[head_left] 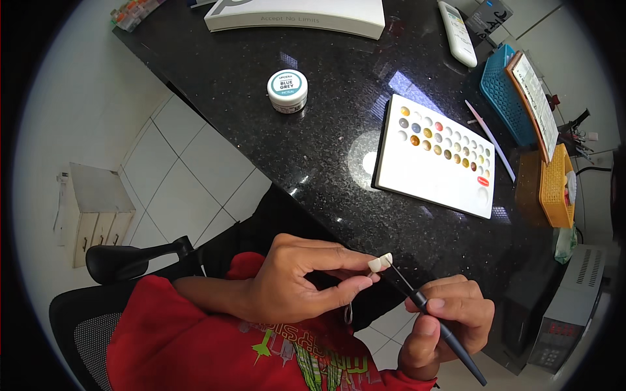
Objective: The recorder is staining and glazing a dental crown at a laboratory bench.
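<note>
My left hand [306, 280] pinches a small white dental crown [375, 265] between thumb and fingertips, just off the table's near edge. The crown looks like it has more than one tooth-shaped part. Below that hand hangs a silver metal loop [348, 314]; what it belongs to is hidden. In my right hand [466, 313] is a slim brush [460, 348] with a dark handle, held like a pen. Its thin tip points up and left and meets the crown's right side, or comes very close to it. Beyond both hands lies a white palette [430, 176] with rows of coloured wells.
On the black speckled table [313, 143] stand a lidded white jar [287, 94] and, farther back, a white box [300, 25]. A remote control [458, 36], blue basket [502, 98], yellow basket [556, 195] and grey device [567, 300] line the right side. A chair armrest [120, 262] is at left.
</note>
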`<move>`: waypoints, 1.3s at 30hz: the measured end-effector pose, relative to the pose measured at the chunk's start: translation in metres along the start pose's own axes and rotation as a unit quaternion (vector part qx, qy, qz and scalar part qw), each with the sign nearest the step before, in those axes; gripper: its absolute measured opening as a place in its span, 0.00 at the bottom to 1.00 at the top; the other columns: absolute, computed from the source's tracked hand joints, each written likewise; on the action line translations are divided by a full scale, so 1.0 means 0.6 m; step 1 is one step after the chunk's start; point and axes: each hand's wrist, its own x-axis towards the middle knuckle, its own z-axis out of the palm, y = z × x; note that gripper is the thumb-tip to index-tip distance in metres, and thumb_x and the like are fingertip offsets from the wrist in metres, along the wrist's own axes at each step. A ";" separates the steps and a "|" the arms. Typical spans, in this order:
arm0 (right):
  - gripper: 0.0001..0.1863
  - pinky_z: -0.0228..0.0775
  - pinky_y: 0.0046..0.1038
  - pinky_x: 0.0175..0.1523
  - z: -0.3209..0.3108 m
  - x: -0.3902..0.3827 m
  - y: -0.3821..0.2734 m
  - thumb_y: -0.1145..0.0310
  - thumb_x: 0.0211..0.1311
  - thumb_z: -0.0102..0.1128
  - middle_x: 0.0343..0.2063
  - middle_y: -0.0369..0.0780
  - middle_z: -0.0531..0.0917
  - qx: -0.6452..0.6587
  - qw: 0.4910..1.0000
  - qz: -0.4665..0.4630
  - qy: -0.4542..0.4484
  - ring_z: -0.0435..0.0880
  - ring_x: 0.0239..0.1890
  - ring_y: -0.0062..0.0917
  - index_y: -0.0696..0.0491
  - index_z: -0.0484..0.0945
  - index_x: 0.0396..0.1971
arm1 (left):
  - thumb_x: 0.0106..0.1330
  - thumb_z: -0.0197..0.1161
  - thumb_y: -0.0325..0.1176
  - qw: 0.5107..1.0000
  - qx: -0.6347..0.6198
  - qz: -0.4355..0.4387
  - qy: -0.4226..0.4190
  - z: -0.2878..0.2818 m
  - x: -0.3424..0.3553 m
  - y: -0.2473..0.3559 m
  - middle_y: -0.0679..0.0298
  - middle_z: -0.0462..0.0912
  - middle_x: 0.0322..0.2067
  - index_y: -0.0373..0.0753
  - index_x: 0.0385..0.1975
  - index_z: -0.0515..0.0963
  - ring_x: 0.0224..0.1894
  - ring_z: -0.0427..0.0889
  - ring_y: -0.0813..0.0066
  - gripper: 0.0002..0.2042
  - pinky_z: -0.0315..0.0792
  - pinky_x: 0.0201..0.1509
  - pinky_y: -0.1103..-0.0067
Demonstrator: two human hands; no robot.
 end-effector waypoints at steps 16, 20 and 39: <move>0.15 0.59 0.15 0.23 -0.002 -0.002 0.000 0.59 0.58 0.58 0.17 0.37 0.71 -0.005 1.000 0.018 0.016 0.69 0.15 0.17 0.54 0.66 0.28 | 0.52 0.63 0.19 1.000 0.004 0.006 -0.001 0.000 0.002 -0.004 0.52 0.83 0.29 0.28 0.36 0.80 0.31 0.85 0.69 0.11 0.80 0.37 0.81; 0.15 0.60 0.15 0.22 0.000 0.001 0.000 0.59 0.58 0.59 0.17 0.36 0.71 -0.005 0.999 0.029 0.028 0.69 0.15 0.17 0.54 0.66 0.28 | 0.52 0.63 0.19 1.000 0.008 0.004 -0.005 -0.001 0.003 -0.002 0.52 0.83 0.29 0.28 0.36 0.80 0.31 0.85 0.69 0.10 0.80 0.36 0.81; 0.15 0.61 0.14 0.21 -0.002 0.003 -0.002 0.59 0.58 0.60 0.18 0.37 0.73 -0.008 1.000 0.029 0.006 0.72 0.16 0.17 0.54 0.67 0.29 | 0.52 0.63 0.19 1.000 0.019 0.004 -0.007 0.000 0.004 -0.001 0.52 0.83 0.28 0.27 0.35 0.80 0.30 0.85 0.69 0.10 0.80 0.35 0.82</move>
